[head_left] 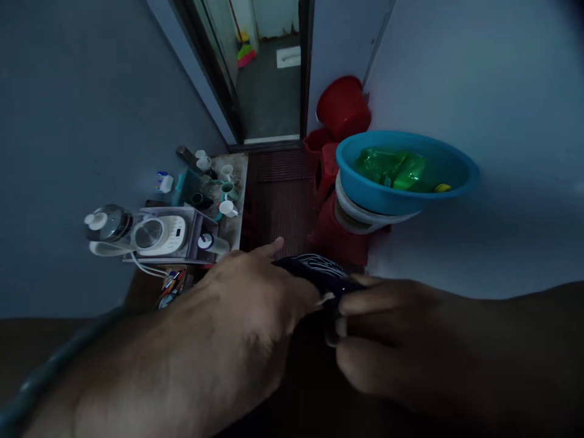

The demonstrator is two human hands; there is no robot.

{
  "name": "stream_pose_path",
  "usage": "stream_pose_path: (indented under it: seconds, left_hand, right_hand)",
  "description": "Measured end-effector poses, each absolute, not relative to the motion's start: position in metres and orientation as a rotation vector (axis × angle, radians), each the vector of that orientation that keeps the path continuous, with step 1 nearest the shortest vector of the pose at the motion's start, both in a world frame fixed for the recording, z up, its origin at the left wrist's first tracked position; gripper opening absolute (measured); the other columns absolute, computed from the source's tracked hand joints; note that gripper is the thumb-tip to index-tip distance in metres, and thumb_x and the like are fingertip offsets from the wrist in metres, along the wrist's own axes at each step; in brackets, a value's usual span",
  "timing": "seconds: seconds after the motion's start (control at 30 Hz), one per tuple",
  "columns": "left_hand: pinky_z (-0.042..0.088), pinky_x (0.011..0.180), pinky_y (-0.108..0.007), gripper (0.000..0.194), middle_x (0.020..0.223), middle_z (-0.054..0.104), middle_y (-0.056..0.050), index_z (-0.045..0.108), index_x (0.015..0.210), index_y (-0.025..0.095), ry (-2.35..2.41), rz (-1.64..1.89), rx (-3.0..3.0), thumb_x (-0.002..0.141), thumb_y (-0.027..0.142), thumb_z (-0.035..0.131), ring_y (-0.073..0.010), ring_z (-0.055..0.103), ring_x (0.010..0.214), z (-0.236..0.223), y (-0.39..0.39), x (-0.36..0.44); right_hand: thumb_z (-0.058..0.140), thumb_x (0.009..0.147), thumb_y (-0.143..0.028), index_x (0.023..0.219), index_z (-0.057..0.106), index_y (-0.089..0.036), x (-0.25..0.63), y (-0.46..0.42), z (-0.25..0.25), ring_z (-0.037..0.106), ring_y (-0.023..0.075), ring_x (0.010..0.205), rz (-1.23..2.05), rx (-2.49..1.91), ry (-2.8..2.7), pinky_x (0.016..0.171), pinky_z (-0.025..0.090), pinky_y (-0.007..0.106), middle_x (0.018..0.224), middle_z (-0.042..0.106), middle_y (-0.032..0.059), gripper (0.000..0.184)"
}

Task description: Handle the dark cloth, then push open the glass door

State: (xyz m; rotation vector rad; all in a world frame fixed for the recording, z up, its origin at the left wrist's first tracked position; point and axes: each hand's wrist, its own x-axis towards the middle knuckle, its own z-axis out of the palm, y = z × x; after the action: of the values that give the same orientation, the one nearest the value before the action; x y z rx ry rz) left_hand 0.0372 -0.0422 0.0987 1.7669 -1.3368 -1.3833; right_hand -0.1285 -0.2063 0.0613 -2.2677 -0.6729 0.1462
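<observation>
A blue basin is holding green plastic bottles above a white bucket. A white mug is resting on a table. A broom is standing beyond the door frame

Lettering: none legible. Markings recorded as unreadable: 1 white appliance, small dark control-panel marks seen, too small to be read; 1 blue-and-white packet, printed colouring seen, no wording made out; 1 dark cloth, marked with pale lines, no letters or numbers distinguished.
</observation>
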Motion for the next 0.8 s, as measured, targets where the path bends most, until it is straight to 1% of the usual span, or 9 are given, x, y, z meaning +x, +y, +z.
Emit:
stream_pose_path:
  seconds: [0.07, 0.1, 0.2, 0.3, 0.43, 0.53, 0.6, 0.7, 0.8]
  left_hand:
    - [0.045, 0.058, -0.02, 0.033, 0.065, 0.061, 0.001, 0.061, 0.065, 0.019, -1.4, -1.354, 1.773, 0.096, 0.019, 0.048, -0.0097, 0.054, 0.058, 0.099, -0.05, 0.036]
    - [0.043, 0.055, -0.02, 0.033, 0.065, 0.061, 0.002, 0.06, 0.064, 0.018, -1.433, -1.359, 1.774, 0.095, 0.016, 0.048, -0.0089, 0.053, 0.056, 0.097, -0.053, 0.034]
    - [0.043, 0.058, -0.019, 0.025, 0.072, 0.066, 0.001, 0.067, 0.072, 0.017, -1.516, -1.443, 1.719, 0.089, 0.006, 0.051, -0.0092, 0.057, 0.061, 0.086, -0.056, 0.032]
    - [0.046, 0.061, -0.019, 0.024, 0.076, 0.069, 0.0, 0.07, 0.079, 0.017, -1.572, -1.489, 1.647, 0.084, 0.0, 0.054, -0.0108, 0.061, 0.065, 0.076, -0.055, 0.034]
    - [0.05, 0.069, -0.02, 0.024, 0.085, 0.072, -0.001, 0.068, 0.081, 0.016, -1.629, -1.388, 1.541, 0.081, -0.003, 0.053, -0.0117, 0.065, 0.074, 0.069, -0.053, 0.042]
    - [0.05, 0.072, -0.018, 0.024, 0.087, 0.072, 0.0, 0.066, 0.082, 0.016, -1.645, -1.374, 1.433, 0.083, -0.003, 0.053, -0.0107, 0.066, 0.078, 0.066, -0.052, 0.048]
    - [0.049, 0.072, -0.016, 0.024, 0.086, 0.071, 0.001, 0.064, 0.08, 0.016, -1.652, -1.41, 1.374, 0.084, -0.005, 0.052, -0.0086, 0.065, 0.077, 0.065, -0.052, 0.052]
    - [0.046, 0.07, -0.013, 0.027, 0.084, 0.07, 0.003, 0.063, 0.079, 0.015, -1.649, -1.437, 1.346, 0.082, -0.008, 0.051, -0.0062, 0.063, 0.074, 0.064, -0.052, 0.056]
    - [0.046, 0.065, -0.014, 0.026, 0.082, 0.069, 0.003, 0.065, 0.082, 0.016, -1.625, -1.444, 1.416, 0.082, -0.006, 0.052, -0.0069, 0.062, 0.071, 0.064, -0.052, 0.059]
  right_hand:
    - [0.059, 0.089, -0.013, 0.082, 0.05, -0.019, -0.129, -0.207, 0.067, 0.048, 0.0128, 0.068, 0.213, -2.305, -0.736, 0.064, 0.039, 0.026, 0.08, 0.06, 0.0011, 0.012]
    - [0.058, 0.09, -0.012, 0.081, 0.051, -0.019, -0.131, -0.206, 0.07, 0.048, 0.0126, 0.068, 0.206, -2.343, -0.724, 0.064, 0.04, 0.026, 0.08, 0.061, 0.001, 0.013]
    - [0.052, 0.095, -0.014, 0.086, 0.057, -0.02, -0.135, -0.203, 0.076, 0.05, 0.0151, 0.069, 0.073, -2.463, -0.565, 0.075, 0.047, 0.029, 0.076, 0.062, 0.002, 0.011]
    - [0.048, 0.098, -0.016, 0.091, 0.058, -0.02, -0.136, -0.201, 0.072, 0.054, 0.0181, 0.073, -0.002, -2.524, -0.482, 0.086, 0.048, 0.034, 0.074, 0.061, 0.0036, 0.013]
    - [0.044, 0.098, -0.015, 0.093, 0.052, -0.02, -0.134, -0.202, 0.059, 0.053, 0.0179, 0.074, -0.168, -2.508, -0.503, 0.085, 0.048, 0.034, 0.077, 0.062, 0.0031, 0.011]
    - [0.038, 0.099, -0.008, 0.097, 0.049, -0.019, -0.132, -0.204, 0.056, 0.053, 0.0157, 0.076, -0.173, -2.5, -0.474, 0.088, 0.046, 0.031, 0.079, 0.063, 0.0012, 0.016]
    - [0.033, 0.103, -0.006, 0.093, 0.046, -0.02, -0.13, -0.205, 0.058, 0.053, 0.0142, 0.076, -0.191, -2.529, -0.452, 0.087, 0.045, 0.029, 0.08, 0.062, 0.0, 0.022]
    - [0.024, 0.11, -0.011, 0.086, 0.044, -0.02, -0.127, -0.206, 0.062, 0.052, 0.013, 0.075, -0.224, -2.566, -0.458, 0.084, 0.044, 0.028, 0.08, 0.062, 0.0002, 0.033]
    - [0.022, 0.111, -0.011, 0.083, 0.046, -0.019, -0.125, -0.206, 0.065, 0.051, 0.0126, 0.072, -0.221, -2.538, -0.486, 0.079, 0.044, 0.027, 0.075, 0.06, -0.0001, 0.038]
